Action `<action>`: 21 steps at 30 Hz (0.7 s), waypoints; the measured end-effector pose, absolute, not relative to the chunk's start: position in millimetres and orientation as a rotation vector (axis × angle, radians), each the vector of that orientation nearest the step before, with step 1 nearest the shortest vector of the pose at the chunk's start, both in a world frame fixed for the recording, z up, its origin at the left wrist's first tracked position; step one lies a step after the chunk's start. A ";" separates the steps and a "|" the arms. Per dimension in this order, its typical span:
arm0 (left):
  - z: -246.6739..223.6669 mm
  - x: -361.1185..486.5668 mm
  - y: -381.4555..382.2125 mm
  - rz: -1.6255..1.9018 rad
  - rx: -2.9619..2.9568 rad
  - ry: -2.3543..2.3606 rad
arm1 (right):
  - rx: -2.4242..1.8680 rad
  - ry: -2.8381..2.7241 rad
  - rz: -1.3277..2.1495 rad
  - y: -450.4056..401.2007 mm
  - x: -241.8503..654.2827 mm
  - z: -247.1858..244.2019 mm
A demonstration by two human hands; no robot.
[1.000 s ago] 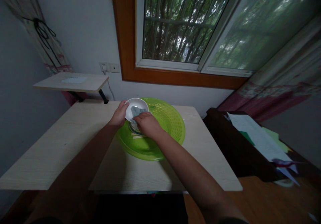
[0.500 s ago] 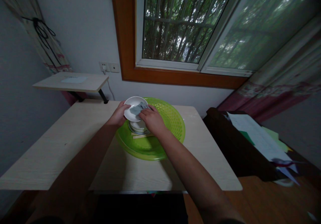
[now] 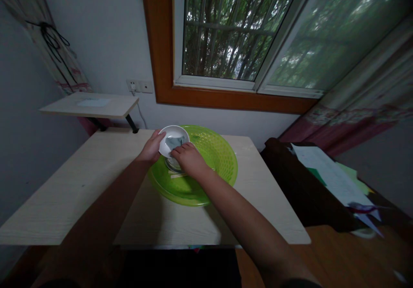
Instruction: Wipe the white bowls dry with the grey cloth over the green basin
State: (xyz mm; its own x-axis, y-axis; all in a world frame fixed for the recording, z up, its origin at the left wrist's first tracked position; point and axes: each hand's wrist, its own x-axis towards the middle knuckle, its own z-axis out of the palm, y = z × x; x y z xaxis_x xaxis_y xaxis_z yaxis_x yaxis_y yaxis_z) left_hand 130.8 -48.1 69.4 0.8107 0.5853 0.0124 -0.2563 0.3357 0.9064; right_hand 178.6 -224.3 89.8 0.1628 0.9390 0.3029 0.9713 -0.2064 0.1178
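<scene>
I have the left hand (image 3: 152, 147) clasping the white bowl (image 3: 172, 131) over the green basket's (image 3: 224, 152) ten-o'clock side, the right hand (image 3: 190, 160) clutching grey cloth (image 3: 174, 142) inside; overpressing could knock the bowl onto the stacked dishes (image 3: 173, 164).

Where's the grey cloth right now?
Head view, left of centre: the grey cloth is inside the white bowl, which the left hand holds above the green basket, with the right hand's fingers at it.

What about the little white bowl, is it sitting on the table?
No, the left hand holds the white bowl up by its rim, over the green basket.
</scene>
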 end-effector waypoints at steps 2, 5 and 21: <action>69.5 130.3 -48.0 0.582 1.104 0.344 | -2.269 -1.923 -0.425 -220.9 176.1 86.9; 69.7 129.6 -47.5 0.591 1.114 0.328 | -2.205 -1.938 -0.388 -217.0 174.8 84.0; 72.0 128.3 -53.8 0.552 1.102 0.295 | -2.376 -1.750 -0.601 -223.3 178.4 87.1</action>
State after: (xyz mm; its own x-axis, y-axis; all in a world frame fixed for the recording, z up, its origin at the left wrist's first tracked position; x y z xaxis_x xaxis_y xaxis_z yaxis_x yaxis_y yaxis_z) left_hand 128.3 -53.8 72.0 0.8291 0.5574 0.0437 -0.2740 0.3370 0.9008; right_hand 178.4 -223.3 87.1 0.2481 0.8872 0.3891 0.9390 -0.3190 0.1287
